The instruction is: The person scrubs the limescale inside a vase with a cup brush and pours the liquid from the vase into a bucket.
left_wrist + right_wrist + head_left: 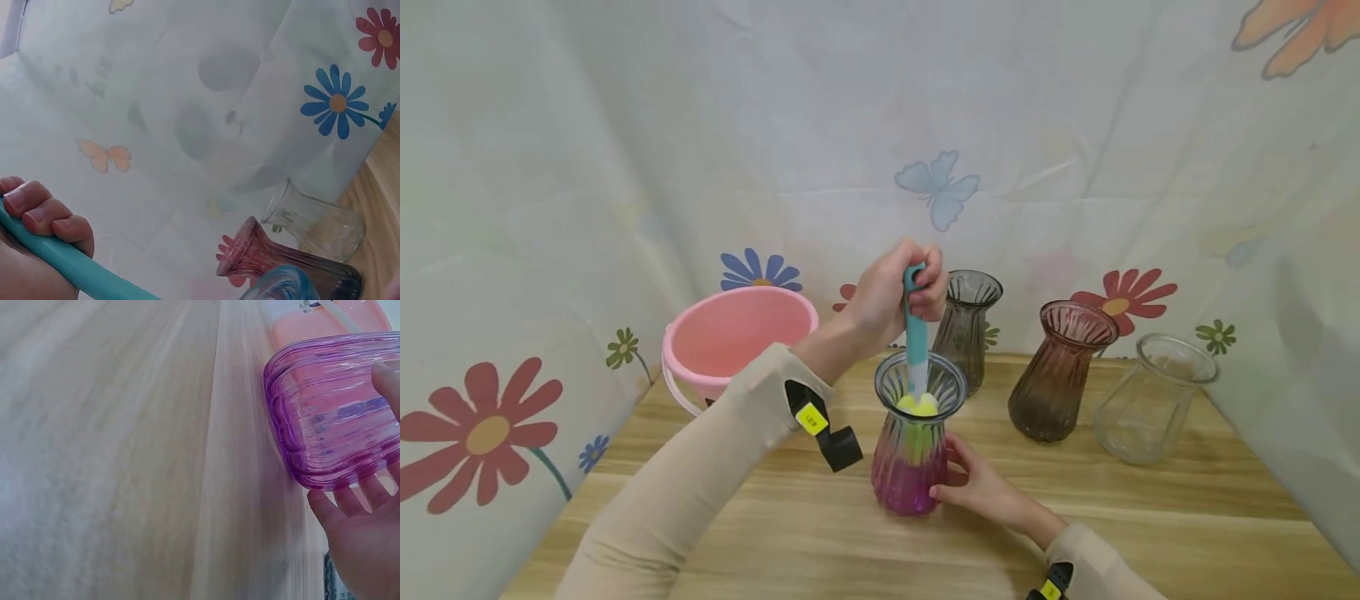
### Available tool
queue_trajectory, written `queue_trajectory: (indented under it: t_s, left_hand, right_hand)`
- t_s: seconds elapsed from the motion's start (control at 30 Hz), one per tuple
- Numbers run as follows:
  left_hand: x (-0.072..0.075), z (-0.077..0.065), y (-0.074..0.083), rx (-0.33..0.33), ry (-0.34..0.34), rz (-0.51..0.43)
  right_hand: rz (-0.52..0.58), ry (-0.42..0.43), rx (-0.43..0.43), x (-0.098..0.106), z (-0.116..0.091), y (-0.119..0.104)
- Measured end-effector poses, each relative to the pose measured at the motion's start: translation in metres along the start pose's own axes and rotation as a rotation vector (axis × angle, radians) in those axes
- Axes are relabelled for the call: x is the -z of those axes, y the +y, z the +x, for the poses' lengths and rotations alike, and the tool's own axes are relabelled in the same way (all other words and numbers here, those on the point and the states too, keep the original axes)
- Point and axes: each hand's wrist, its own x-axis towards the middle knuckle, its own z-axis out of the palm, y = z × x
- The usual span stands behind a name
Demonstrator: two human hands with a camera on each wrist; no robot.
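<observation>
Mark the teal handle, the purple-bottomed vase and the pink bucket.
Teal handle [917, 339]: head view, middle of its shaft.
Purple-bottomed vase [904, 462]: head view, lower body.
Pink bucket [741, 329]: head view, inner wall.

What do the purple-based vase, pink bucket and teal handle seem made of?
Vase: glossy, likely glass; the yellow head shows through, though clear plastic is possible. Bucket: smooth, probably plastic; opaque, evenly coloured. Handle: dull sheen suggests plastic, possibly rubber.

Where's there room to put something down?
Bare table lies at the front right, between the clear vase and right sleeve, and between the left sleeve and purple vase. It's crowded around that vase: the right hand grips it, the left hand holds a brush in it, and the gray vase stands behind.
</observation>
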Motion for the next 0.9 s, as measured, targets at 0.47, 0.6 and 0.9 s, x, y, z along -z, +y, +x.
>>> queue_trajectory:
  t_s: [0.47, 0.6, 0.9]
  left_hand:
    - [0.014, -0.007, -0.065, 0.126, -0.036, 0.032]
    - [0.016, -0.009, -0.070, 0.179, -0.053, 0.093]
    - [0.016, -0.010, -0.065, 0.241, -0.054, 0.181]
  right_hand:
    - [0.012, 0.031, -0.007, -0.006, 0.001, -0.001]
    - [0.021, 0.038, -0.002, -0.007, 0.001, -0.002]
    - [0.018, -0.050, 0.053, -0.003, 0.001, -0.003]
